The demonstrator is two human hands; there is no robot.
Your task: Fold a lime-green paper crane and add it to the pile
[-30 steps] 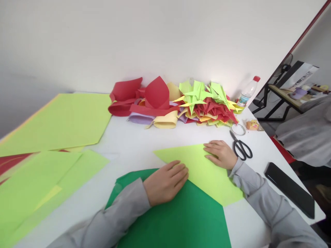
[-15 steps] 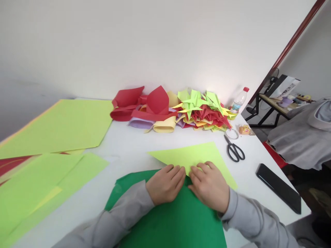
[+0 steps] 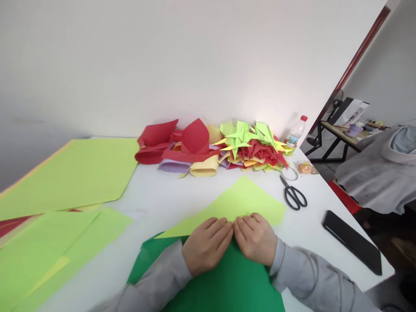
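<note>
A yellow-green sheet of paper (image 3: 234, 199) lies in front of me, its near edge over a large dark green sheet (image 3: 234, 281). My left hand (image 3: 208, 245) is closed on the near edge of the yellow-green paper, fingers bent together. Close beside it, my right hand (image 3: 256, 238) pinches the same edge, the fingertips of both hands almost touching. Both hands hide the pinched part of the edge. To the right of the paper lie black-handled scissors (image 3: 293, 196), partly spread.
Yellow-green sheets (image 3: 74, 173) cover the left side. Rolled red paper pieces (image 3: 195, 138) and folded paper stars (image 3: 247, 143) line the wall, with a bottle (image 3: 296, 132) beside them. A black phone (image 3: 352, 242) lies at right. A person in grey (image 3: 377, 169) is beyond the table.
The yellow-green paper has turned, its left corner swinging nearer to me and a corner now pointing to the wall. My right hand has come in closer to my left hand.
</note>
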